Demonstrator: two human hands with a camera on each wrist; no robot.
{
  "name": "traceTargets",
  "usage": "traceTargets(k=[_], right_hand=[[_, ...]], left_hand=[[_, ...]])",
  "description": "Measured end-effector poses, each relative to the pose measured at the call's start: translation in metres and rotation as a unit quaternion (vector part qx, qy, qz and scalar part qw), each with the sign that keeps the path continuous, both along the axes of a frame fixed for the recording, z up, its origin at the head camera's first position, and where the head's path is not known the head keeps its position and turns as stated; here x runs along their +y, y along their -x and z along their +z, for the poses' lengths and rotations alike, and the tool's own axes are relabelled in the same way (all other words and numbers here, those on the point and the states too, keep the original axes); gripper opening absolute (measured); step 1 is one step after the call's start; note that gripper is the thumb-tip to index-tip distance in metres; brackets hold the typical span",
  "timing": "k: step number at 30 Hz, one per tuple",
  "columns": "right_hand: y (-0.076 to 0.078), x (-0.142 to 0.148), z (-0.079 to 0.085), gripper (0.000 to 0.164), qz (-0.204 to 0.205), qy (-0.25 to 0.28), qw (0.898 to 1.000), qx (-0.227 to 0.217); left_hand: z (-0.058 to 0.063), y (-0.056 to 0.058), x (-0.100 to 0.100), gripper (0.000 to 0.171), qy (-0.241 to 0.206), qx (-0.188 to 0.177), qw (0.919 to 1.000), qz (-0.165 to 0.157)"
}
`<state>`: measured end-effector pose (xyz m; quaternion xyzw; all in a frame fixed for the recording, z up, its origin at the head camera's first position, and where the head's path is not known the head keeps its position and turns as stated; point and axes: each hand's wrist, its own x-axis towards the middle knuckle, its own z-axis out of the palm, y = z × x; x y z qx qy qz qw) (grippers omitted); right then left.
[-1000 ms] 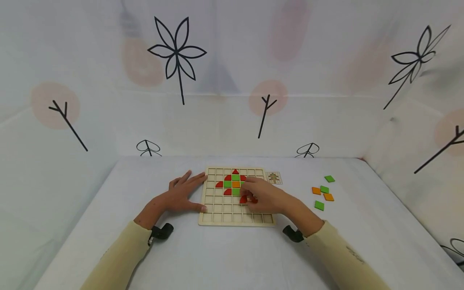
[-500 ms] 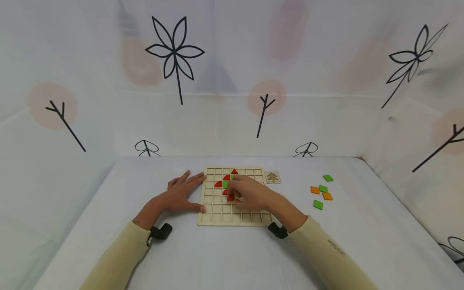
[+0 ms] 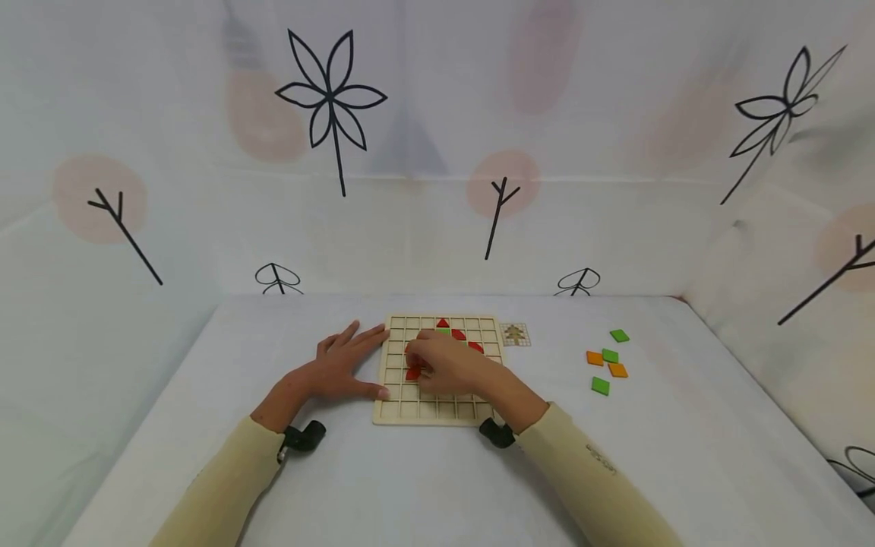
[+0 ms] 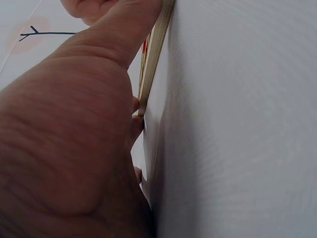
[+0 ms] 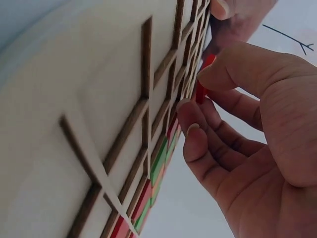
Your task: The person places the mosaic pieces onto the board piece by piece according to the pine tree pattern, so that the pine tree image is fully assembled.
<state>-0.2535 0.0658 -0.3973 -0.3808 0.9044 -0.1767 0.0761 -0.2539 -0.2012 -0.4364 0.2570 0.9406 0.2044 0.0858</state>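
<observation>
A wooden grid board [image 3: 399, 411] lies on the white tabletop. My left hand [image 3: 342, 370] is spread at its left side, with thumb and fingertips touching that edge. Over the middle-left cells, my right hand [image 3: 447, 366] pinches a red tile [image 5: 208, 61] with a curved side between thumb and fingers. Behind this hand, a red triangle tile [image 3: 443, 323] and red curved tiles [image 3: 475, 347] sit in upper cells. Green tiles [image 5: 158, 163] also show in the grid in the right wrist view. Much of the tile pattern is hidden by the right hand.
A small card [image 3: 515, 334] with a brown tree on a grid lies against the board's upper right. Farther right are loose green tiles [image 3: 600, 386] and orange tiles [image 3: 618, 370]. Patterned white cloth [image 3: 410, 235] surrounds the table at the back and sides.
My right hand has moved left across the board with the red tile, uncovering red curved tiles on the right side of the pattern. My left hand stays at the board's edge.
</observation>
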Motion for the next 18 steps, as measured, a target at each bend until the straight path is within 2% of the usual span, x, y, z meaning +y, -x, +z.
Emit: traceTargets(k=[5, 18], right_hand=[[-0.001, -0.0037, -0.0018, 0.023, -0.003, -0.003, 1.0, -0.009], [0.0002, -0.0033, -0.0064, 0.02, -0.008, -0.006, 1.0, 0.002]], left_hand=[[0.0007, -0.0001, -0.0013, 0.11, 0.0, 0.0, 1.0, 0.003], [-0.0001, -0.0006, 0.0021, 0.109, -0.008, 0.002, 1.0, -0.001]])
